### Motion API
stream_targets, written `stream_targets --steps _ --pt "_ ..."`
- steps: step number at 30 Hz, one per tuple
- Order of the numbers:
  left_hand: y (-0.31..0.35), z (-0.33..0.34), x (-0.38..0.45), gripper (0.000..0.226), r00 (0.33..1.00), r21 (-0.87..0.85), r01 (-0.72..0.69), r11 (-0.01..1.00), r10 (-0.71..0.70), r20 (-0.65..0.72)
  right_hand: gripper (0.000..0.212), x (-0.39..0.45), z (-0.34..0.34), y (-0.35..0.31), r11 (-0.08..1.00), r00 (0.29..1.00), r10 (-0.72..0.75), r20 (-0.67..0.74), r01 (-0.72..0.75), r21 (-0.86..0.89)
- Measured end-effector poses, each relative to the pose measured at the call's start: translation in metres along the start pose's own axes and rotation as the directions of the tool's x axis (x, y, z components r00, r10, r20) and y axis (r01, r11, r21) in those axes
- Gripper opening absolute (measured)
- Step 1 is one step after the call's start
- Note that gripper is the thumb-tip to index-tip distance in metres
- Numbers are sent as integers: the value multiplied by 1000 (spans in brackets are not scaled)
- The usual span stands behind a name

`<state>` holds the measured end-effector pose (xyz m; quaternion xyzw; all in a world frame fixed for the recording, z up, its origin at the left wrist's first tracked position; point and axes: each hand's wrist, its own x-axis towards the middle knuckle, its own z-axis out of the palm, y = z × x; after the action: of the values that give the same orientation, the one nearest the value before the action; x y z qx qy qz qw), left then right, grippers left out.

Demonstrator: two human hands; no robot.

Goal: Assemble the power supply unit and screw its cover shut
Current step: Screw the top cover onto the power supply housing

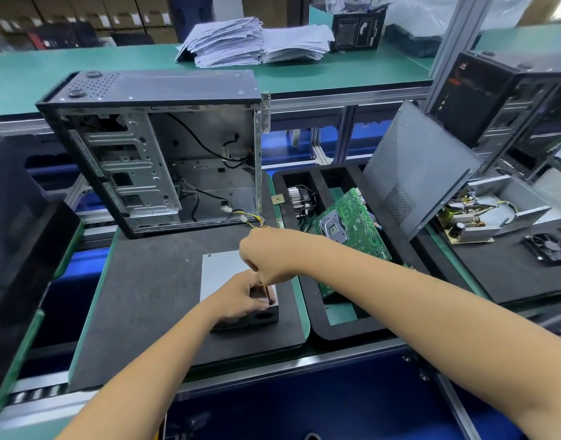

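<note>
A grey metal power supply unit (pixel 223 271) lies on the black mat (pixel 146 296) in front of me, its vented end facing me. My left hand (pixel 241 296) grips its near right corner. My right hand (pixel 266 258) is curled round a screwdriver (pixel 268 293), whose thin shaft points down onto the unit's top near that corner. The tool's handle is hidden inside my fist. Yellow and black wires (pixel 257 222) trail from behind my right hand toward the open case.
An open, empty computer case (pixel 165 147) stands behind the mat. To the right a black foam tray (pixel 307 312) holds a green motherboard (pixel 349 223) and a cooler (pixel 300 198). A side panel (pixel 415 173), another opened power supply (pixel 482 214) and a fan (pixel 547 247) lie further right.
</note>
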<state>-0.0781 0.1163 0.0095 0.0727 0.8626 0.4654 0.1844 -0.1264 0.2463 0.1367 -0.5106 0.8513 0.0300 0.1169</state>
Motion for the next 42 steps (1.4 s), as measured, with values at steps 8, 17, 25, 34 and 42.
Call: stream_targets --steps 8,17,25,34,42 --pt "-3 5 5 12 999 28 -16 999 17 -37 37 5 12 30 826 992 125 23 -116 552" --pt "12 1 23 26 994 142 111 984 -110 -11 14 25 32 54 654 928 369 55 -301 694" --pt "-10 -46 12 54 698 123 549 827 -372 -612 4 65 73 62 502 787 539 299 -586 637" --pt "-33 -75 31 60 679 16 685 729 -630 -377 20 113 67 63 540 713 509 483 -701 466" --pt "-42 -114 56 38 684 2 648 762 -581 -441 11 150 63 83 432 710 589 385 -680 593"
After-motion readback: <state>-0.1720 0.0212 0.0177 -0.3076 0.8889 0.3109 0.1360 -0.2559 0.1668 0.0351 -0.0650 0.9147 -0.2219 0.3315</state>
